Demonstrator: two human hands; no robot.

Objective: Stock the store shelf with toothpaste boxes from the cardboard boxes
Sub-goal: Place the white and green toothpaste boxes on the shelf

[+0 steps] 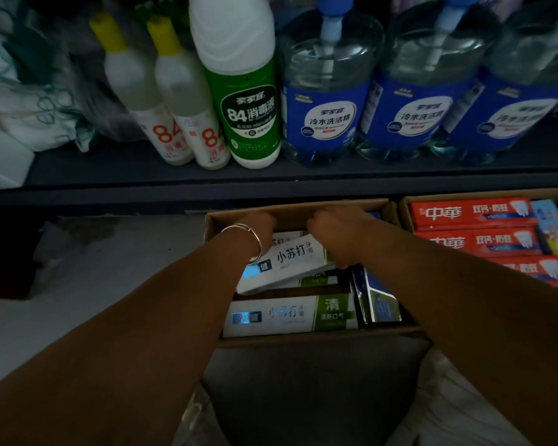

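Note:
An open cardboard box point(290, 209) sits on the floor below the shelf, packed with white-and-green toothpaste boxes. Both my hands reach into its far end. My left hand point(258, 225), a silver bangle on its wrist, and my right hand point(339, 235) grip the two ends of one tilted white toothpaste box point(290, 262), raised above the others. Another white-and-green toothpaste box point(290, 315) lies flat at the near side. Dark blue toothpaste boxes point(379, 300) stand on edge at the box's right.
A second cardboard box point(403, 207) at the right holds red toothpaste boxes point(471, 214). The dark shelf point(271, 180) above carries white disinfectant bottles point(178, 117), a green-labelled bottle point(242, 91) and blue detergent jugs point(329, 120). Pale floor point(110, 268) lies left.

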